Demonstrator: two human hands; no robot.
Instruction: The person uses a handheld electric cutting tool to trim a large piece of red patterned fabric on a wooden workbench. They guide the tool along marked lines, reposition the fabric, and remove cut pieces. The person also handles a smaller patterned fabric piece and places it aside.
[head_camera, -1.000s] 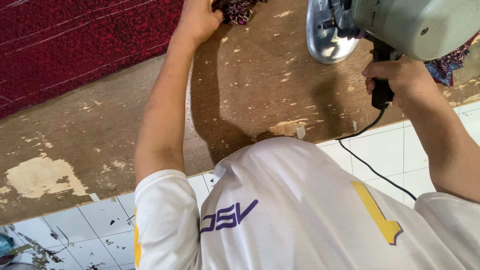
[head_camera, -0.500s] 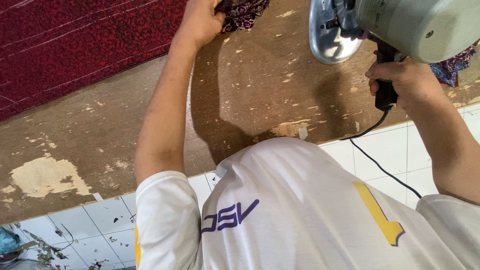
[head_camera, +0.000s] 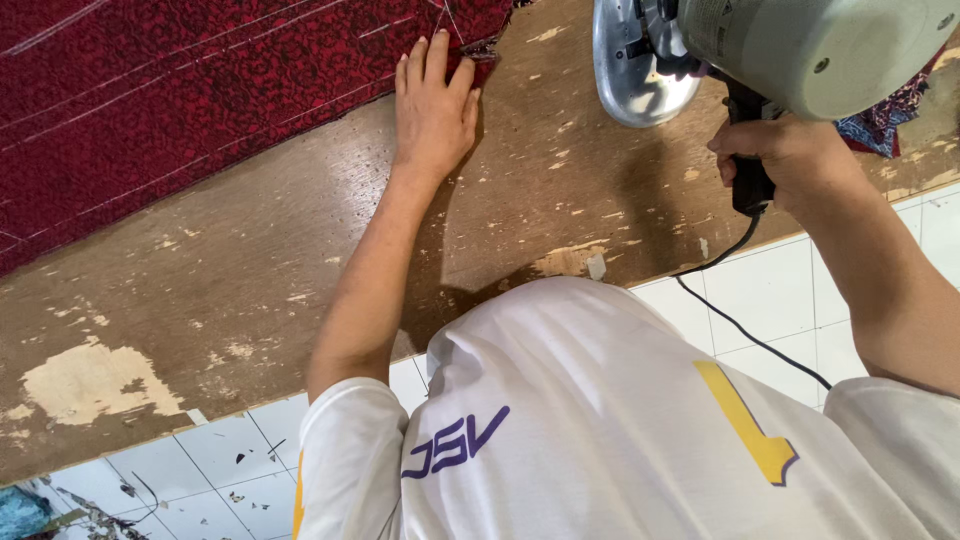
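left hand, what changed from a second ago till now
The left hand drew back from the fabric scrap at the far edge and now lies flat on the red cloth's edge. The right hand kept its grip on the cutter handle.

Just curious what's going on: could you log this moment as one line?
left hand: flat on dark red patterned fabric | right hand: grips grey electric cutting machine | surface: worn wooden table

Fabric (head_camera: 200, 100) lies on the table (head_camera: 250, 290), cutter (head_camera: 780, 50) to its right.
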